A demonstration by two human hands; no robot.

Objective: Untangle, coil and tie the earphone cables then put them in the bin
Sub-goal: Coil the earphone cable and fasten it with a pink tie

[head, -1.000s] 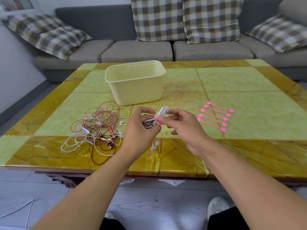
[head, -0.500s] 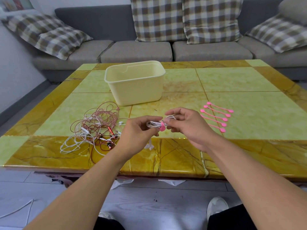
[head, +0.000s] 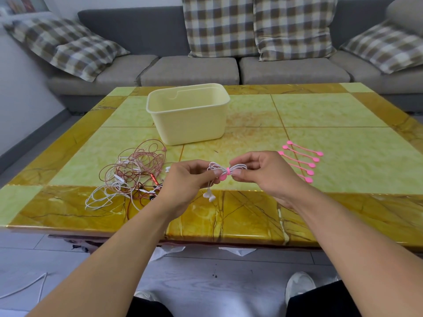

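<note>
Both hands are raised just above the table [head: 332, 110], over its near edge at mid-width. The left hand [head: 187, 179] pinches the left loops of a coiled white earphone cable [head: 214, 168] between thumb and forefinger. The right hand [head: 265, 172] pinches the right loops in the same manner, its other fingers curled. A pink tie [head: 225, 173] is wrapped round the middle of the coil, between the two sets of fingertips. Two white earbuds [head: 209, 195] hang from the coil below the left hand.

A tangle of pink and white earphone cables [head: 128, 177] lies on the table toward the near-left corner, just beside the left wrist. A pale yellow bin [head: 190, 124] stands upright left of the table centre, well apart from the held coil; nothing is visible inside it. A row of spare pink ties [head: 302, 160] lies to the right of the right hand. A grey sofa [head: 190, 69] with plaid cushions [head: 219, 26] runs along the far edge.
</note>
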